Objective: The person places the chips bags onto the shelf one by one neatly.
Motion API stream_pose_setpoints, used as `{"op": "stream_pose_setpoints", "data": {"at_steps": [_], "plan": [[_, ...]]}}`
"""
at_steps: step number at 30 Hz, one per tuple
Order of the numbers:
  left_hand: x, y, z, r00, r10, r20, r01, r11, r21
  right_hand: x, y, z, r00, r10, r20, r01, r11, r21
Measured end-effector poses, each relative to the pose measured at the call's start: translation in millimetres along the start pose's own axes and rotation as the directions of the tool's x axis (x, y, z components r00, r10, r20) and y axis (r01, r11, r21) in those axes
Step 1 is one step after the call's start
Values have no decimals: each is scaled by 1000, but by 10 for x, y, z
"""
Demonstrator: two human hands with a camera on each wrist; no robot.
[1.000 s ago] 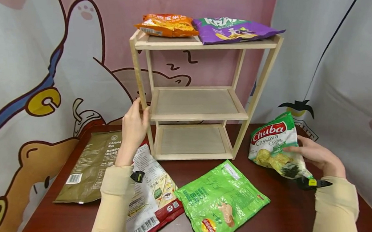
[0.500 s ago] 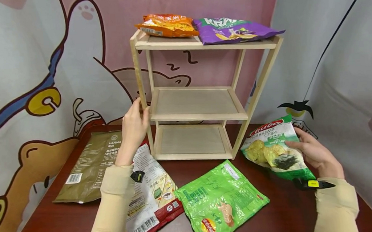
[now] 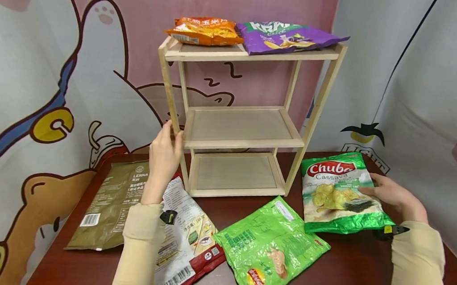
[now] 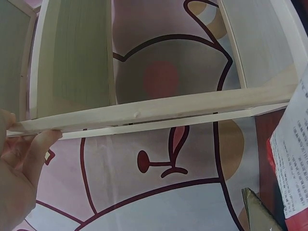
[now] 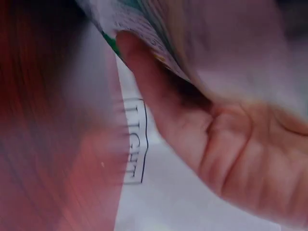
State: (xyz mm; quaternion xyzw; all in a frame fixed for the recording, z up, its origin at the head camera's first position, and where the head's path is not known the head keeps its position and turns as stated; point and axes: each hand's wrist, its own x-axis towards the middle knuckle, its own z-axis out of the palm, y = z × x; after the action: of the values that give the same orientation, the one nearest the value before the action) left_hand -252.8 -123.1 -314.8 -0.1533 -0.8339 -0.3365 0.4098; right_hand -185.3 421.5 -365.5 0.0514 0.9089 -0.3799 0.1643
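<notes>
My left hand holds the left front post of a pale wooden three-tier shelf rack. In the left wrist view, the thumb and fingers of that hand are around the post. On the right, my right hand grips a green-and-white bag of cassava chips by its right side, thumb on the printed front. The bag faces up, and its lower left corner overlaps a bright green snack bag in the head view. The blurred right wrist view shows that hand under the bag's edge.
An orange snack bag and a purple chip bag lie on the top tier. A brown-gold bag and a white-and-red bag lie on the dark red table at left. Printed cloth hangs around the table.
My right hand has turned the bag of cassava chips from tilted to nearly straight, its front flatter and fully facing up. The left hand stays on the post.
</notes>
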Motion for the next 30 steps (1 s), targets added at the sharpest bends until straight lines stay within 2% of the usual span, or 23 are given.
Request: {"op": "stream_pose_setpoints", "data": {"at_steps": [2,4,14,20,25,30], "plan": [[-3,-6,1,1000,-1,-3,1,1000,-1,-22,18,-36,1000,-2,2,2,997,-82],[-5,-12,3,1000,-2,-4,2,1000,-3,-56,27,-75,1000,6,16,-4,994,-109],[-6,-15,9,1000,3,-6,-3,1000,-13,-266,61,-244,999,-43,28,45,996,-71],[-2,-5,-6,1000,6,-6,-6,1000,-4,-324,49,-317,995,-96,37,99,990,-104],[-3,-6,-13,1000,-7,2,7,1000,0,-234,0,-220,995,-95,21,97,987,-128],[-3,8,-17,1000,-7,9,7,1000,-5,-64,-47,-3,992,-104,-71,86,972,-220]]}}
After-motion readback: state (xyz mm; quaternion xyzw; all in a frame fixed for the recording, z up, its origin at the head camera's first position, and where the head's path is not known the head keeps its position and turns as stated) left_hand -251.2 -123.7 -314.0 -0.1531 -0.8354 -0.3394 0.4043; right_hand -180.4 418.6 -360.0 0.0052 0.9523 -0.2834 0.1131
